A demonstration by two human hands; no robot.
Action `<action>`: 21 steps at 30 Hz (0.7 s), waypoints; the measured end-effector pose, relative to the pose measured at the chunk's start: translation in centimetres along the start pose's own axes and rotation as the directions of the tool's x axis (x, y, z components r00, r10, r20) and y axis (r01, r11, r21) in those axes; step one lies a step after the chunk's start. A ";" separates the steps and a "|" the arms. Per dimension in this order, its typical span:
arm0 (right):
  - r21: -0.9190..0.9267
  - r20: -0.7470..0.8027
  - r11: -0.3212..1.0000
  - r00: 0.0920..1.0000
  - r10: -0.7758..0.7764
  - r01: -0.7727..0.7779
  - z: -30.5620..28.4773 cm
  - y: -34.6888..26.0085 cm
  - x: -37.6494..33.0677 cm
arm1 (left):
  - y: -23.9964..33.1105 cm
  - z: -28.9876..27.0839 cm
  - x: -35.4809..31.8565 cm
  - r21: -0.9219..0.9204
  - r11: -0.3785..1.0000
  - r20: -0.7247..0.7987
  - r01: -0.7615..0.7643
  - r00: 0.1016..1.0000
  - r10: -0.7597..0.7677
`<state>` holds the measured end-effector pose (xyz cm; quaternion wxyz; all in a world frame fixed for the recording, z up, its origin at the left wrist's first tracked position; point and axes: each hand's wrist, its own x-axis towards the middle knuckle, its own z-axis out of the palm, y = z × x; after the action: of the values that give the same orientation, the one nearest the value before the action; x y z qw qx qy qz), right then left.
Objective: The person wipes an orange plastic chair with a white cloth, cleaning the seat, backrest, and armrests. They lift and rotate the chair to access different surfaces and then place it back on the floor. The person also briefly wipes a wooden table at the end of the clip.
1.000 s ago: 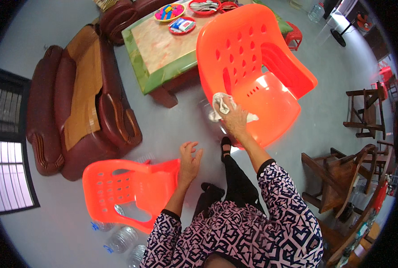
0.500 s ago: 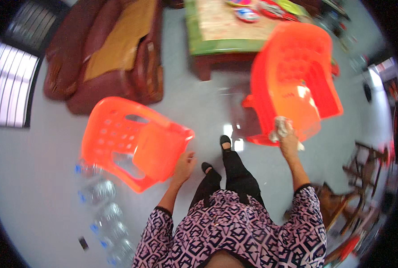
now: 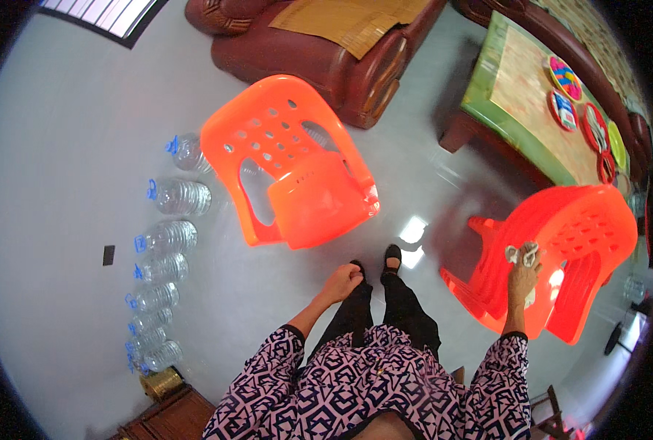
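My right hand [image 3: 523, 280] grips a crumpled whitish cloth [image 3: 530, 254] over the seat of the orange plastic armchairs [image 3: 561, 246] stacked at the right. Some of the cloth sticks out below the fingers. A single orange plastic armchair [image 3: 315, 198], with oval holes in its backrest, stands ahead on the left. Between that chair and my legs is my left hand [image 3: 343, 282], apart from the chair. Its fingers are loosely curled together, and nothing shows in them.
Several clear bottles [image 3: 169, 238] with blue caps line the floor at the left. A brown leather sofa [image 3: 297, 59] stands ahead. The green-edged table [image 3: 480, 88] at the far right bears colourful trays. A wooden cabinet [image 3: 169, 414] is at the lower left.
The view has turned left, so the room has shifted rightward. My left hand has come away from the single chair, its fingers more curled. The right hand still holds the cloth at the stack.
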<state>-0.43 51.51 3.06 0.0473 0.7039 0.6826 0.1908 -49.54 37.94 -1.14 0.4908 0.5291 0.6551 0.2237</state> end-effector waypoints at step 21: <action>0.720 -0.083 0.686 0.994 -0.064 0.104 -1.7 -26.5 5.3 | -13.7 -11.4 -0.9 0.173 0.969 -0.480 0.178 0.874 -0.075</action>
<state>-26.04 58.02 -2.94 -0.2424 0.6285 0.7350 -0.0776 -66.06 35.06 -7.16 0.2718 0.4640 0.8078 0.2414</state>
